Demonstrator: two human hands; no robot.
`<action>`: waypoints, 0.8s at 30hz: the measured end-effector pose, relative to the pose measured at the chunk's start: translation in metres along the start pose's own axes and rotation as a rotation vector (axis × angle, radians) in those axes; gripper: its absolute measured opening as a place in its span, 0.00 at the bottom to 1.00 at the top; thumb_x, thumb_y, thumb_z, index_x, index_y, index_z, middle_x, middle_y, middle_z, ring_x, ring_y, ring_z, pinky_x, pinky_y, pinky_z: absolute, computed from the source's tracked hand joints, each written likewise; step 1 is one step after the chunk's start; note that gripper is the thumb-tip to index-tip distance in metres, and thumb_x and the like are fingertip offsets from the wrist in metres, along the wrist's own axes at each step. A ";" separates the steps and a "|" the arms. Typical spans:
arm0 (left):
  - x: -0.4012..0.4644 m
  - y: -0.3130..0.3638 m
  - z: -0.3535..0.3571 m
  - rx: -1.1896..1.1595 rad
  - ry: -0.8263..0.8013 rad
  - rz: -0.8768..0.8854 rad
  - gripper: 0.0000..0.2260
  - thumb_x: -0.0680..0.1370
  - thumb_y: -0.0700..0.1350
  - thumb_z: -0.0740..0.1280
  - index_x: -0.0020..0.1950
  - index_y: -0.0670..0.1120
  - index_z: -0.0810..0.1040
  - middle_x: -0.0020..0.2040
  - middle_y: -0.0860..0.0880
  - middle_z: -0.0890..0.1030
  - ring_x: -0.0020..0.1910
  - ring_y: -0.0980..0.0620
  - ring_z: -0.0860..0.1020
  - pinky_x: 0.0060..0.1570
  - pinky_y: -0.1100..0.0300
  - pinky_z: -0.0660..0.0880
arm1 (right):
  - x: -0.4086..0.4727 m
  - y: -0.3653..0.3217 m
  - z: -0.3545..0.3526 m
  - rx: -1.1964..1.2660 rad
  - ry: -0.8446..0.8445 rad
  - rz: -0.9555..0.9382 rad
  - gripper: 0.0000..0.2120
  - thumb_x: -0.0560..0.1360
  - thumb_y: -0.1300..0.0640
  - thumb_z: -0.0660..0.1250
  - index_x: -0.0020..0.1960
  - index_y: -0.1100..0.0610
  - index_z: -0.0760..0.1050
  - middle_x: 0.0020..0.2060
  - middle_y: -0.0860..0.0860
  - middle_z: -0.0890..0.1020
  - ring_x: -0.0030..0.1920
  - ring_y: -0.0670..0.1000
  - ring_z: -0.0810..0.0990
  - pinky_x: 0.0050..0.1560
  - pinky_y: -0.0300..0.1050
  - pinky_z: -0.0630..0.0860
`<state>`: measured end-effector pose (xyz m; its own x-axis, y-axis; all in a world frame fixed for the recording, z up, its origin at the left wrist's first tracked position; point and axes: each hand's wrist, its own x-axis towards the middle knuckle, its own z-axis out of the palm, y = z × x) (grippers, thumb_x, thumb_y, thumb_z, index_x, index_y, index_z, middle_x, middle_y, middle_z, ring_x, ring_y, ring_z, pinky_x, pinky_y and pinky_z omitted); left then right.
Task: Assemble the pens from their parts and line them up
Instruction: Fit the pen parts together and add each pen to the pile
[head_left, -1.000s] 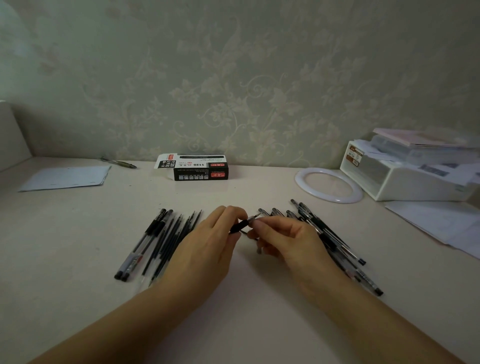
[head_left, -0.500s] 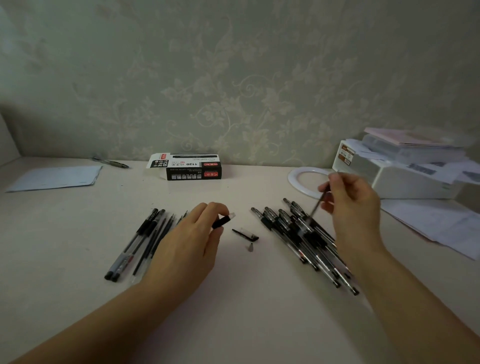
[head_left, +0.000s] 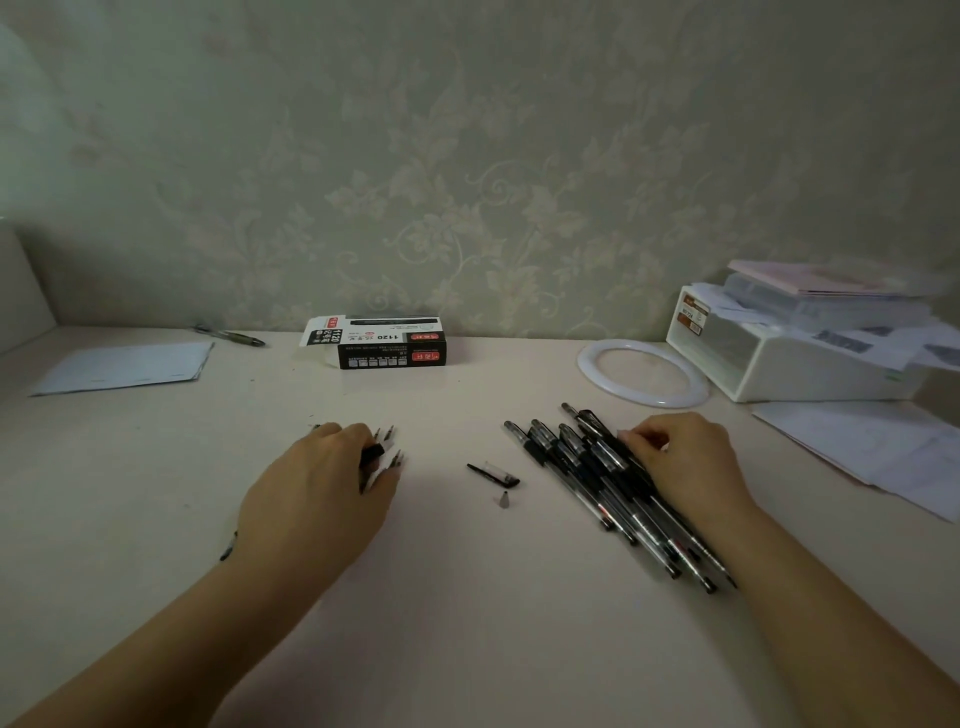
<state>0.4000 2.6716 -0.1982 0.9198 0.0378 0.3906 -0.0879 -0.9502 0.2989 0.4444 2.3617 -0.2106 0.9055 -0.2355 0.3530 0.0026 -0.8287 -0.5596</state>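
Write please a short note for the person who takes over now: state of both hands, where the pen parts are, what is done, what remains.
Left hand: lies over the parts on the left, a black pen piece under its fingers; grip unclear.
Right hand: fingers curled on the pile of pens on the right; whether it pinches one cannot be told.
Between the hands, on the table: a loose cap and a small metal tip.
Done: many pens look assembled, but they lie crossed, not in a line.
Left: assemble the remaining parts, then line up all the pens.
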 end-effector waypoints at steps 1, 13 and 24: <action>0.001 -0.001 -0.001 0.000 -0.004 -0.001 0.09 0.78 0.56 0.62 0.46 0.51 0.73 0.40 0.55 0.71 0.38 0.54 0.71 0.34 0.61 0.64 | 0.000 -0.001 -0.001 -0.015 -0.010 0.005 0.11 0.77 0.52 0.70 0.41 0.57 0.85 0.35 0.52 0.85 0.40 0.53 0.81 0.44 0.45 0.75; -0.003 -0.002 0.003 0.047 -0.108 0.003 0.09 0.76 0.53 0.63 0.40 0.51 0.70 0.40 0.55 0.71 0.38 0.55 0.70 0.33 0.62 0.62 | 0.001 -0.006 -0.013 -0.122 -0.133 0.069 0.06 0.76 0.56 0.70 0.48 0.55 0.85 0.43 0.51 0.86 0.43 0.50 0.80 0.47 0.40 0.72; -0.002 0.007 0.000 0.201 -0.102 0.002 0.07 0.79 0.51 0.58 0.43 0.50 0.66 0.42 0.55 0.67 0.38 0.55 0.68 0.31 0.62 0.60 | 0.002 -0.003 -0.012 -0.100 -0.069 0.081 0.06 0.77 0.55 0.69 0.45 0.54 0.84 0.36 0.47 0.81 0.38 0.47 0.76 0.43 0.39 0.68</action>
<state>0.3972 2.6648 -0.1965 0.9546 0.0145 0.2974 -0.0209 -0.9931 0.1153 0.4414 2.3573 -0.1991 0.9279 -0.2714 0.2556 -0.1111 -0.8558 -0.5052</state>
